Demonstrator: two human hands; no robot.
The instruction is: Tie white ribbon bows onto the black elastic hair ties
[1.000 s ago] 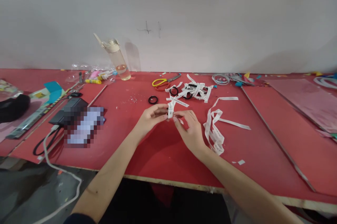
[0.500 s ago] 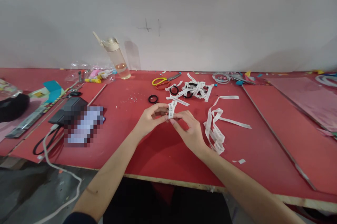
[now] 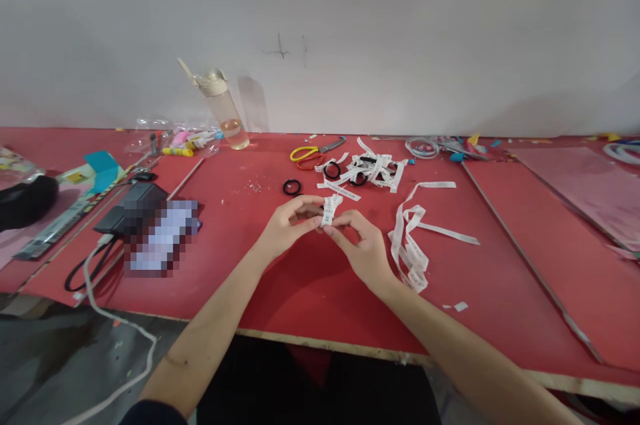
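Note:
Between my fingertips, above the red table, is a short white printed ribbon [image 3: 329, 210], bent into a narrow band with dark lettering. My left hand [image 3: 290, 225] pinches it from the left with thumb and fingers. From the right, my right hand [image 3: 361, 242] grips its lower end between thumb and forefinger. Something dark shows behind the ribbon, too small to make out. Just beyond my hands lie a black ring [image 3: 292, 180] and a pile of white printed ribbon pieces [image 3: 377, 170] mixed with black rings. A long loose ribbon [image 3: 413, 248] lies right of my right hand.
Yellow-and-red-handled scissors [image 3: 317, 152] lie behind my hands. A water bottle [image 3: 225, 112] stands by the white partition [image 3: 400, 45]. At left are a black adapter [image 3: 113, 215] with a white cable [image 3: 120, 322] and a blurred-out item [image 3: 163, 242]. A red board [image 3: 550, 232] lies right.
The ribbon in my fingers has tilted slightly and its upper end has flared to the right. Both hands keep their pinch in nearly the same place.

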